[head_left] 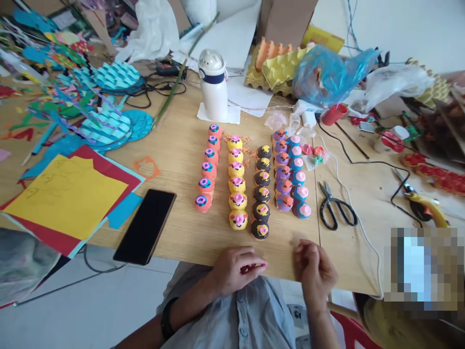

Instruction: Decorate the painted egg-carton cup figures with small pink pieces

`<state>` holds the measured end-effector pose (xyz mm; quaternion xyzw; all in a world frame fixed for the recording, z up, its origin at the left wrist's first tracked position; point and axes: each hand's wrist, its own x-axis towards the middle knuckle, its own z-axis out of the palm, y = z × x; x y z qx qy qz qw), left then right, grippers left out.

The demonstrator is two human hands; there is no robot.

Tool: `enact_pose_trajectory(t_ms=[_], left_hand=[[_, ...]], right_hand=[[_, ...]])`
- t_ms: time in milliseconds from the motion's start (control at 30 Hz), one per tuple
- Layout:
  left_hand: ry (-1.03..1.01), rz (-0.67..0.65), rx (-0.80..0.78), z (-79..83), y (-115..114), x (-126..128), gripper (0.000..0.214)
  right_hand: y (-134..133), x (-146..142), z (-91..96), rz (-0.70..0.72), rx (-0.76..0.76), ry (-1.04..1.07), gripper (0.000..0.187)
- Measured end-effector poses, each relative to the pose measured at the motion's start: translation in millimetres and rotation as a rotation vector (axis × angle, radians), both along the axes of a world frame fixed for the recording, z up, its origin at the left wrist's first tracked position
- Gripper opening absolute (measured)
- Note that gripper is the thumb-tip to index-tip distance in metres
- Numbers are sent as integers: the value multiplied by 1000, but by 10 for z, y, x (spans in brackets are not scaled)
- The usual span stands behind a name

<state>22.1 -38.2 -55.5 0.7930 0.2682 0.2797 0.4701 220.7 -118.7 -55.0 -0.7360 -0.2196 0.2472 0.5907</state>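
Both my hands rest at the near edge of the wooden table (181, 160). My left hand (234, 269) is closed, its fingers pinching a small pink piece (251, 266). My right hand (315, 271) is loosely curled beside it, and nothing shows in it. Just beyond the hands stand several rows of painted egg-carton cups with little flowers on top: an orange row (208, 169), a yellow row (237, 184), a dark brown row (261, 194), a purple row (282, 170) and a blue row (298, 177).
A black phone (145, 226) lies at the near left edge. Black scissors (336, 208) lie right of the cups. A white bottle (213, 85) stands behind them. Coloured paper sheets (69, 194), egg trays (279, 65), a blue bag (327, 72), cables and a glue gun (423, 206) crowd the sides.
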Motion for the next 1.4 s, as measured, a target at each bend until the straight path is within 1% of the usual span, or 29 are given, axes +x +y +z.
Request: enact_pose_trajectory(t_ms=[67,100,167,267,467,633,900,1200,1400], left_hand=[[-30,-31,-45,-16,10,-4,17],[-46,-43,-74,-25,16,-6,17],[-70,-67,-119,-38,29,-13,16],[-93,-89,-140,-33,52,-26,16],[-128,-124,-192,0,86,-54,17],[-143,-154,-178,-25,98,-56,14],[-126,-211,-228,-45,99,-100,12],[-140,-228,-143,-21,125,-109,9],[-130,-213,-136,-33,108,-118,12]], right_hand=[[-48,62,-14,-95,-27,-98,38],[-52,81,-16,-115,-12,-119,38],[-23,93,-9,-95,-22,-153,42],[56,75,8,-46,-54,-189,47],[129,70,32,-16,-82,-223,49],[119,83,26,-7,-83,-216,48],[116,83,4,-37,-90,-246,48],[128,66,33,-22,-102,-267,46],[132,54,26,-21,-86,-268,43]])
